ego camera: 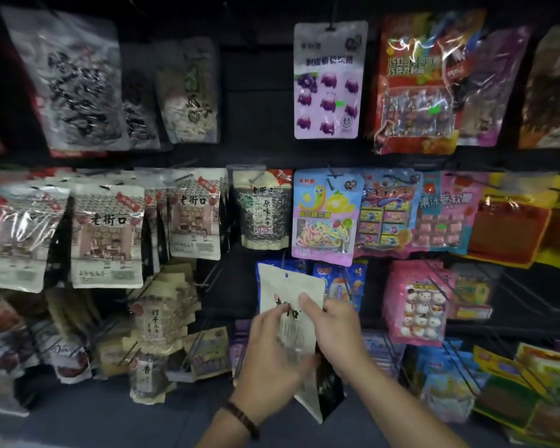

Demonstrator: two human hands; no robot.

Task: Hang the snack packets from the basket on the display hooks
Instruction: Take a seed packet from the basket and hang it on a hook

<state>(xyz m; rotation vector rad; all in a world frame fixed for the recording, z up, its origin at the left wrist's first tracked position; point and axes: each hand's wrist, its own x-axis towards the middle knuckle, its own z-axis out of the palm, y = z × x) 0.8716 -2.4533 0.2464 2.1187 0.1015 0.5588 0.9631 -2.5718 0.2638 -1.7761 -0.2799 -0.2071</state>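
we are mid-way through hanging one packet: our left hand (272,347) and our right hand (335,328) both grasp a cream snack packet (286,294), lifted in front of the lower rows of the display. the left fingers curl over its printed middle, and the right thumb pinches its right edge. the packet stands roughly upright, tilted a little. its hang hole (286,275) is at the top, clear of our fingers and not on any hook yet. just behind it hang blue packets (340,282). to its left is a dark gap where thin bare hooks (212,276) seem to stick out. a dark packet (330,389) shows below our hands; we cannot tell whether we hold it too. the basket is out of view.

we judge the next move to be one of aim: pick a free hook, bring the small hole level with its tip, then push the packet back along the wire. the film is floppy, so we should grip nearer the top.
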